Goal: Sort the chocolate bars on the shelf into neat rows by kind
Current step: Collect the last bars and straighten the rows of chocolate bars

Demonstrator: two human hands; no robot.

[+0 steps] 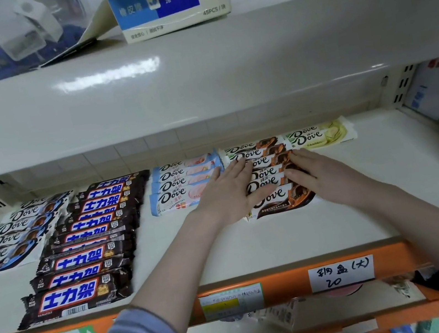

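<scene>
On the white shelf (255,247), bars lie in overlapping rows. A row of brown-and-orange Dove bars (267,175) runs front to back at the middle. My left hand (228,191) lies flat against this row's left side, fingers straight. My right hand (327,174) presses flat on the row's right side. Left of them sits a row of pale blue-pink Dove bars (183,182). Further left runs a long row of dark Snickers bars (86,246), then blue-white Dove bars (12,236). Two green Dove bars (320,135) lie at the back right.
The upper shelf's deep front (198,82) overhangs the bars; a blue eraser box (170,0) stands on it. An orange price rail (261,284) with a handwritten label (342,273) edges the shelf front. Bare shelf lies to the right of the rows.
</scene>
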